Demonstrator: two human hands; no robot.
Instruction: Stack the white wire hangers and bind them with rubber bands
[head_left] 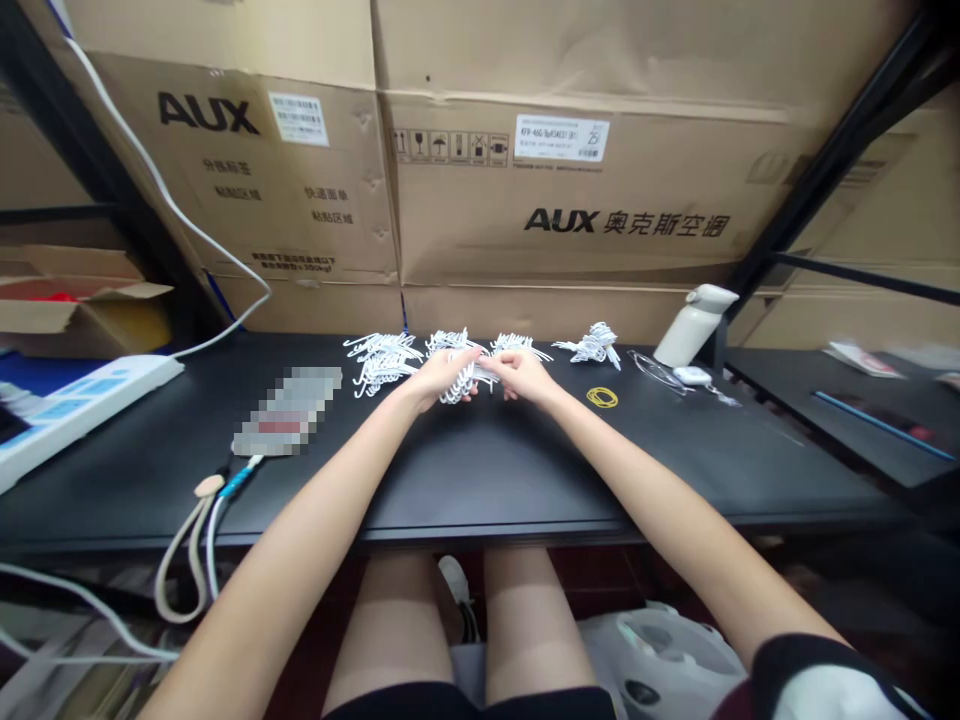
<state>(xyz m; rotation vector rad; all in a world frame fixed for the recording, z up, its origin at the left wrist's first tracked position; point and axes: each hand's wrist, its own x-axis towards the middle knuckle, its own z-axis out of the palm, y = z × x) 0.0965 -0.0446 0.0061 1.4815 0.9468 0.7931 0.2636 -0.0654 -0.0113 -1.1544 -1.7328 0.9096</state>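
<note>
My left hand [435, 380] is closed around a bundle of white hooks [459, 384], their curved ends pointing toward me. At the right end of that bundle, my right hand [525, 376] has its fingers pinched together on the straight stems. Whether those fingers also hold a band is too small to make out. Several more bunches of white hooks [384, 368] lie behind and to the left of my hands. A separate bunch [596, 343] rests farther right, with yellow rubber bands [602, 398] in front of it.
On the black table [480, 490], a pixelated phone-like object [289, 412] with a strap and cable lies left, beside a white power strip [82, 400]. A pale bottle [694, 325] stands right, near a small white item [691, 376]. Large cardboard boxes [465, 220] wall off the back.
</note>
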